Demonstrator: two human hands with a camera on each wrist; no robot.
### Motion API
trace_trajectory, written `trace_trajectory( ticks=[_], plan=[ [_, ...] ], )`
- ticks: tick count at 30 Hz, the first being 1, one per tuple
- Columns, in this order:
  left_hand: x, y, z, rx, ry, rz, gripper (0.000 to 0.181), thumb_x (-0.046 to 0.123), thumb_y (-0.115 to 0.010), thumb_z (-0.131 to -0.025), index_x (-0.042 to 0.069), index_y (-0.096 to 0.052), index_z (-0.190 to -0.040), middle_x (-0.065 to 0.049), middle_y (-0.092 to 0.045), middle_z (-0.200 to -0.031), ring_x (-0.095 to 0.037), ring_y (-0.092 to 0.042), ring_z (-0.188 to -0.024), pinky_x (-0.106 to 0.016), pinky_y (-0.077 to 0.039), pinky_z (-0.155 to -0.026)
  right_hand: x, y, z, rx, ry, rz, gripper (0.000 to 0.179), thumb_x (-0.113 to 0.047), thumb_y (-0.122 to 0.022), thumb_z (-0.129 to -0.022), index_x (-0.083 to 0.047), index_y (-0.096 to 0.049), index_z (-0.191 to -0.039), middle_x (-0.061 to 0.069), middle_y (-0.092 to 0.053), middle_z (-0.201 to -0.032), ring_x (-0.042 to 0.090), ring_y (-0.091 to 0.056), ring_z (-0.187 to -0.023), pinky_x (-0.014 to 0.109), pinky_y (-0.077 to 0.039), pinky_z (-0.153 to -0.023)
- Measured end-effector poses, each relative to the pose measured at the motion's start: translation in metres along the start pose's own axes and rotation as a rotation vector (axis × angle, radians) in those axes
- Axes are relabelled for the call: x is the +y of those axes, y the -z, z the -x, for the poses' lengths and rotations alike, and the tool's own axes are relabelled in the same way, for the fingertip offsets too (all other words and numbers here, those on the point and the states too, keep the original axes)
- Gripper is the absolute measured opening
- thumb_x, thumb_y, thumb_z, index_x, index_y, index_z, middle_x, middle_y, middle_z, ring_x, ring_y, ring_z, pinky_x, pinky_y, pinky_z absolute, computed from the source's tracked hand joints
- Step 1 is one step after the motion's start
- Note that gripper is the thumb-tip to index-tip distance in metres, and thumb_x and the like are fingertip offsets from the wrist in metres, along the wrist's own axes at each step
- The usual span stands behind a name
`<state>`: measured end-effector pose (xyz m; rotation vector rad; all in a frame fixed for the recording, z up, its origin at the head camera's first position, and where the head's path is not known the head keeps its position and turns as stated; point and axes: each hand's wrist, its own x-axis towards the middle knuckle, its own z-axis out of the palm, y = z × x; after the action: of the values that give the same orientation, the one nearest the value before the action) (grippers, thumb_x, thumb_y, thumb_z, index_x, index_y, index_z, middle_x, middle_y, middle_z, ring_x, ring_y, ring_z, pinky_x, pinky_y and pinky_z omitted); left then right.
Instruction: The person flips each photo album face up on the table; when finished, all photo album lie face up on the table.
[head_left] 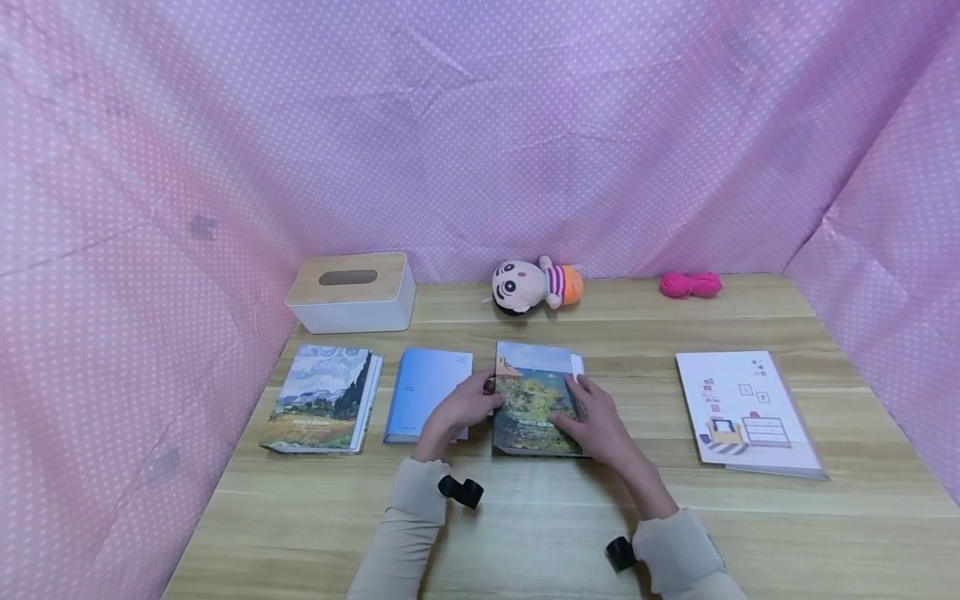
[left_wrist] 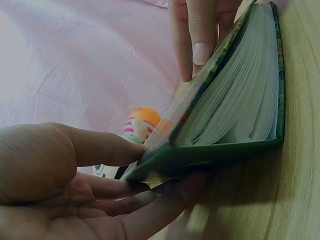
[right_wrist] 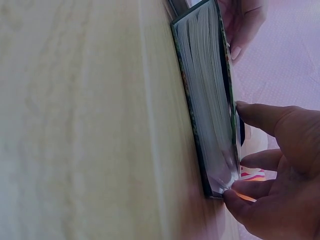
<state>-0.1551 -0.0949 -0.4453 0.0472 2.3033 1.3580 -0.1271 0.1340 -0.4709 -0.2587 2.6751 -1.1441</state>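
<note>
A photo album (head_left: 532,400) with a painted garden scene on its cover lies on the table between both hands. My left hand (head_left: 467,403) holds it by the spine; in the left wrist view the thumb is at the top edge of the green spine (left_wrist: 200,156) and the fingers lie along its side. With the thumb on the cover and the fingers at the page-side edge, my right hand (head_left: 600,421) grips the opposite side. White pages (right_wrist: 202,75) show between the covers in the right wrist view.
Left of the hands lie a blue book (head_left: 427,392) and another photo album (head_left: 318,400). A white illustrated book (head_left: 750,408) is at the right. Along the back are a tissue box (head_left: 352,292), a plush doll (head_left: 536,285) and pink yarn (head_left: 690,285), before a pink dotted curtain (head_left: 525,150).
</note>
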Motion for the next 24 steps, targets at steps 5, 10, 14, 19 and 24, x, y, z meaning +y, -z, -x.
trace_trajectory(
  ticks=[5, 10, 14, 19, 24],
  plan=[
    [0.000, 0.000, 0.001, 0.011, 0.008, -0.010, 0.039, 0.015, -0.050, -0.097, 0.008, -0.046, -0.135, -0.008, -0.051, -0.097, -0.021, -0.047, -0.078, -0.030, -0.039, -0.061, 0.001, -0.001, 0.000, 0.006, 0.009, 0.006, 0.075, -0.037, -0.062, -0.092, -0.003, -0.027, -0.150, 0.027, -0.019, -0.154, 0.049, -0.017, -0.139, 0.064, -0.022, -0.110],
    [0.006, 0.001, 0.006, 0.052, 0.024, -0.060, 0.047, 0.030, -0.050, -0.098, 0.008, -0.044, -0.139, -0.011, -0.054, -0.094, -0.024, -0.047, -0.069, -0.033, -0.039, -0.057, 0.003, 0.000, 0.001, 0.011, 0.012, -0.004, 0.076, -0.039, -0.062, -0.092, -0.006, -0.027, -0.150, 0.026, -0.019, -0.155, 0.048, -0.018, -0.140, 0.064, -0.021, -0.110],
    [0.014, -0.001, 0.011, 0.129, -0.026, -0.167, 0.056, 0.037, -0.051, -0.098, 0.003, -0.040, -0.142, -0.020, -0.059, -0.111, -0.034, -0.058, -0.089, -0.043, -0.049, -0.070, 0.004, 0.002, 0.002, 0.038, 0.024, -0.009, 0.074, -0.038, -0.063, -0.091, -0.007, -0.030, -0.150, 0.026, -0.021, -0.154, 0.048, -0.021, -0.139, 0.063, -0.022, -0.110],
    [0.028, -0.004, 0.019, 0.261, -0.067, -0.238, 0.067, 0.041, -0.050, -0.097, -0.003, -0.034, -0.145, -0.027, -0.045, -0.138, -0.042, -0.045, -0.126, -0.054, -0.041, -0.101, 0.006, 0.011, 0.004, 0.084, 0.058, -0.022, 0.070, -0.034, -0.064, -0.091, -0.003, -0.034, -0.147, 0.027, -0.028, -0.151, 0.047, -0.027, -0.137, 0.062, -0.026, -0.109],
    [0.044, -0.012, 0.022, 0.383, -0.125, -0.270, 0.065, 0.041, -0.051, -0.097, 0.001, -0.035, -0.146, -0.021, -0.044, -0.141, -0.036, -0.044, -0.129, -0.051, -0.039, -0.104, 0.014, 0.025, 0.007, 0.150, 0.094, 0.012, 0.064, -0.028, -0.062, -0.093, 0.001, -0.037, -0.144, 0.027, -0.032, -0.148, 0.046, -0.031, -0.135, 0.061, -0.027, -0.109]
  ],
)
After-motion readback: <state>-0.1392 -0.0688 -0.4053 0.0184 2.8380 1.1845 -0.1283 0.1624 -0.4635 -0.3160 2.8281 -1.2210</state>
